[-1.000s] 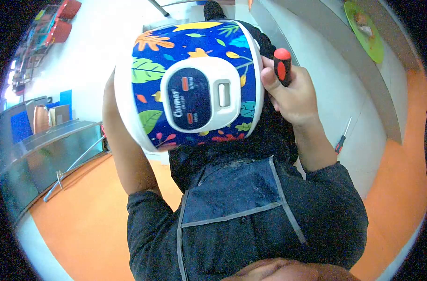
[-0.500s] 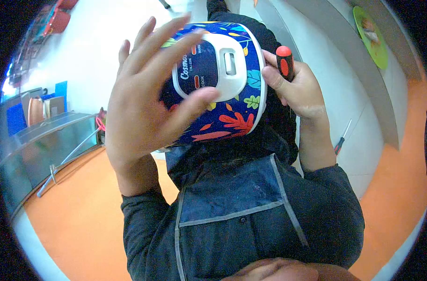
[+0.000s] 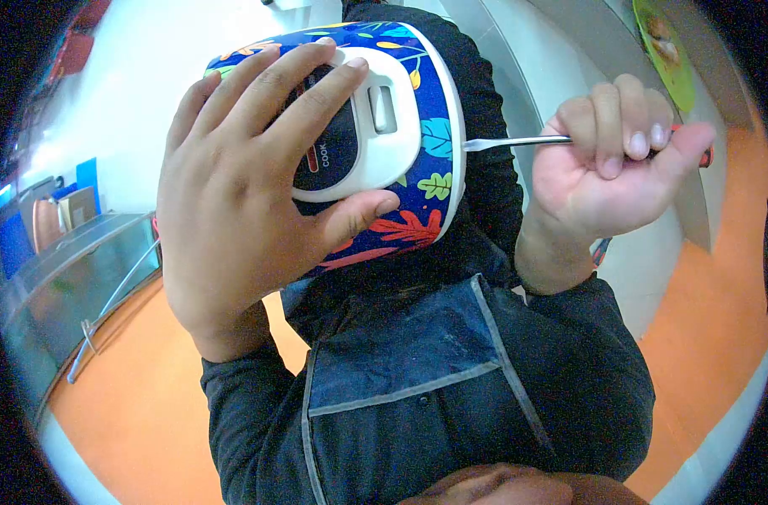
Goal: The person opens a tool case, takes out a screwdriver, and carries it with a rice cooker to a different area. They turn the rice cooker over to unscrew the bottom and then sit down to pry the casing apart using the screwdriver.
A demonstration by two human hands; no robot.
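A rice cooker (image 3: 430,59) with a blue leaf pattern lies on its side on the person's lap, its white latch panel facing up. Spread over the dark front panel is my left hand (image 3: 249,168), fingers apart and resting on the cooker's surface. The fingers of my right hand (image 3: 607,160) are closed round a screwdriver (image 3: 518,141). Its pale tip points left and appears to be at the white rim of the cooker; whether it touches is unclear. The red and black handle is mostly hidden behind the fingers.
Another screwdriver (image 3: 601,251) lies on the floor, partly behind my right wrist. A green plate (image 3: 666,55) with small items is at the upper right. On the left stand a glass-sided case (image 3: 106,261) and blue boxes (image 3: 87,177). Orange flooring (image 3: 140,370) shows on both sides.
My right hand has moved right, away from the cooker's rim, and turned the screwdriver so its shaft points left. My left hand has settled onto the cooker, which appears farther left in view.
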